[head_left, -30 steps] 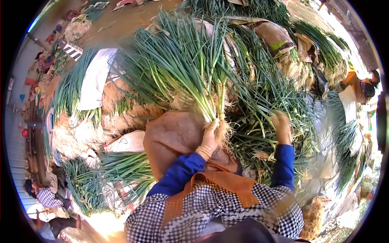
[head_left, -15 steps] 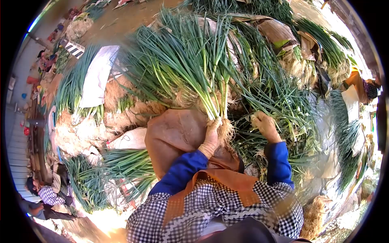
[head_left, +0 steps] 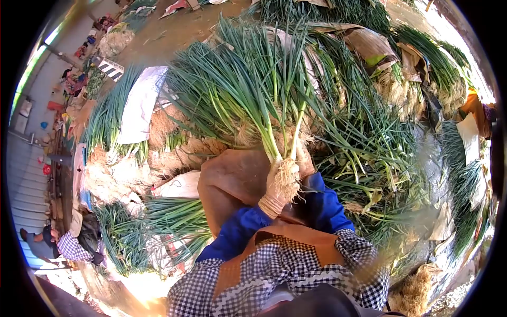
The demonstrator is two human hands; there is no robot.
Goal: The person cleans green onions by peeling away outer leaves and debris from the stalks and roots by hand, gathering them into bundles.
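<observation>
A bunch of green onions stands upright before me, leaves fanned away and pale roots hanging toward me. Its base is gripped by my left hand, closed just beside the root clump. On the bunch's right side, my right hand is closed against the lower stalks; its fingertips are partly hidden behind them. Under both hands lies a brown cover draped over my lap.
Loose green onions are heaped on my right. More bunches with a white sack lie to the left, beside root clumps. A person is at the lower left; another person's orange clothing shows far right.
My right hand has come left from the loose heap to the stalks of the held bunch. My left hand has turned the roots more toward me. The view has shifted slightly.
</observation>
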